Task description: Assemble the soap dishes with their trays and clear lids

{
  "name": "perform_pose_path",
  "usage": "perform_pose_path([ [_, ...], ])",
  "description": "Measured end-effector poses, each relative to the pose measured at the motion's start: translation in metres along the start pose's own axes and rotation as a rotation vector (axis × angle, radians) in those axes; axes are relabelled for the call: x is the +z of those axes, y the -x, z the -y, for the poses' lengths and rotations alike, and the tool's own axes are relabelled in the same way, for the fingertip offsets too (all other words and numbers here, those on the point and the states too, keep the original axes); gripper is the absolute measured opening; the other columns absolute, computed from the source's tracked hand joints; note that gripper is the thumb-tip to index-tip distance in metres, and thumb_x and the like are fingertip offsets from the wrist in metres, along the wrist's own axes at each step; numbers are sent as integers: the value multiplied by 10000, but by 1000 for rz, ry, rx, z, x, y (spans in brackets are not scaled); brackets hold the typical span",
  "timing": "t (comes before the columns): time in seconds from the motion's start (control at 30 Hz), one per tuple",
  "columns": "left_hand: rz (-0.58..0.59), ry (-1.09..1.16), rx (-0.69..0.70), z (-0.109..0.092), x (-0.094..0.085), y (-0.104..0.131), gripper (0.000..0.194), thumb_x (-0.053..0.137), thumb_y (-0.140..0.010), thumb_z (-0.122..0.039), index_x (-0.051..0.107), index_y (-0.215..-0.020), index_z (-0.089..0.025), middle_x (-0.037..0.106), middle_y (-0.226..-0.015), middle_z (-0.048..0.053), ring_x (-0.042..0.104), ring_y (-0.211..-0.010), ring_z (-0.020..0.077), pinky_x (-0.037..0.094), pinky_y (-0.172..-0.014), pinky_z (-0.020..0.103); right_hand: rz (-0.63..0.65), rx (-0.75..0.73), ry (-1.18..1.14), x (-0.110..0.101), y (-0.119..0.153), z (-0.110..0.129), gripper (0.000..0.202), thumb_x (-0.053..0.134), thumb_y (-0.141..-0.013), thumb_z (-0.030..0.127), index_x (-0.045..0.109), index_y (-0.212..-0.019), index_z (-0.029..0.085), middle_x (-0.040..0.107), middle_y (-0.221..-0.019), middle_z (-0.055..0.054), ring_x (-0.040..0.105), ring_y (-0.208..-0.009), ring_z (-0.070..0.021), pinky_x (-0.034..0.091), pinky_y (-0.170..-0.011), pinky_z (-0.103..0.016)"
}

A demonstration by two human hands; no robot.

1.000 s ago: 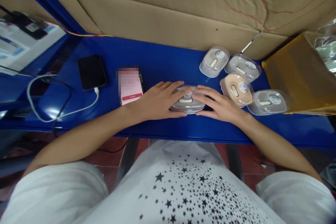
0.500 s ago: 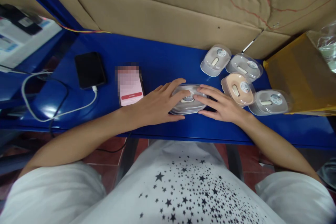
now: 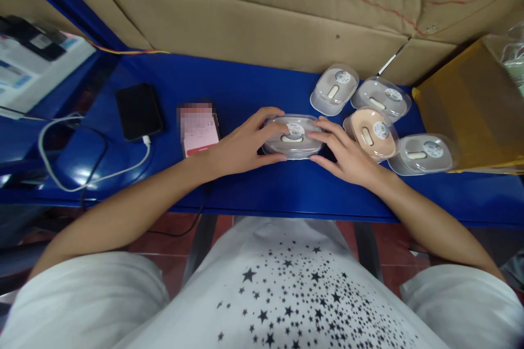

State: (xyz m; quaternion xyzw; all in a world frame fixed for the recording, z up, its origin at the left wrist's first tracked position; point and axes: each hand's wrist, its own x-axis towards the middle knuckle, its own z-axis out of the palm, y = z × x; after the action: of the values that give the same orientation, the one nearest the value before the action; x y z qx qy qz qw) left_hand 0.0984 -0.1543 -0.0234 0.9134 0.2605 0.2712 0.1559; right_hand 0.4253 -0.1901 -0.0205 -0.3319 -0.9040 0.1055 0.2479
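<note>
A grey soap box [image 3: 295, 148] with a clear lid, a pale oblong piece and a round label lies on the blue table in front of me. My left hand [image 3: 250, 144] grips its left end, thumb along the near edge, fingers on the far side and lid. At the right end my right hand [image 3: 346, 155] holds it likewise, fingertips on the lid and thumb at the near edge. Close beyond my right hand sit a peach soap box [image 3: 364, 124] and a grey one [image 3: 421, 154]. Two more clear-lidded boxes, one at the back [image 3: 331, 99] and another beside it [image 3: 382, 112], stand behind.
Left of my hands lies a phone [image 3: 201, 130] with a lit screen. Further left is a black device [image 3: 139, 112] with a white cable [image 3: 118, 177]. A taped cardboard box [image 3: 466, 103] stands at right; cardboard [image 3: 229, 16] lines the back.
Both hands and the soap box have moved slightly away from me, toward the back of the table. My fingers have shifted outward, so more of the lid and label shows.
</note>
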Motion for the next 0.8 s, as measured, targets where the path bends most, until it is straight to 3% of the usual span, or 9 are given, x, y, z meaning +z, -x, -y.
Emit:
perform_pose_path([
  [0.17, 18, 2, -28, 1, 3, -1, 477, 723, -1090, -550, 578, -1448, -269, 474, -1657, 179, 564, -1527, 347, 552, -1254, 569, -5, 32, 27, 6, 1, -1, 535, 645, -1122, 442, 547, -1609, 243, 562, -1660, -199, 505, -1622, -403, 513, -1285, -678],
  [0.33, 38, -71, 36, -3, -3, -1, 453, 737, -1092, -465, 585, -1446, -226, 454, -1676, 230, 506, -1584, 397, 528, -1258, 645, -22, 24, 76, 6, -1, 0, 500, 652, -1113, 455, 588, -1569, 260, 604, -1613, -186, 513, -1611, -414, 512, -1276, -699],
  [0.47, 45, -134, 146, 0, -5, -2, 368, 775, -1073, -399, 649, -1372, -226, 552, -1597, 212, 533, -1561, 390, 538, -1245, 641, -24, -7, 52, 4, -2, 2, 484, 651, -1110, 430, 604, -1569, 285, 601, -1611, -160, 472, -1641, -416, 470, -1310, -717],
  [0.63, 14, -111, 143, 7, -3, -3, 350, 813, -1046, -409, 690, -1327, -240, 598, -1555, 191, 572, -1511, 368, 539, -1239, 619, -25, 21, 14, 5, -2, 2, 514, 632, -1119, 409, 557, -1615, 300, 563, -1656, -157, 460, -1651, -405, 461, -1322, -704],
  [0.8, 10, -142, 174, 7, -6, -3, 251, 702, -1123, -423, 705, -1301, -246, 670, -1476, 152, 638, -1411, 309, 572, -1193, 545, -46, 5, 30, 5, -2, 1, 505, 640, -1123, 423, 570, -1600, 272, 587, -1637, -169, 475, -1645, -395, 472, -1317, -693],
])
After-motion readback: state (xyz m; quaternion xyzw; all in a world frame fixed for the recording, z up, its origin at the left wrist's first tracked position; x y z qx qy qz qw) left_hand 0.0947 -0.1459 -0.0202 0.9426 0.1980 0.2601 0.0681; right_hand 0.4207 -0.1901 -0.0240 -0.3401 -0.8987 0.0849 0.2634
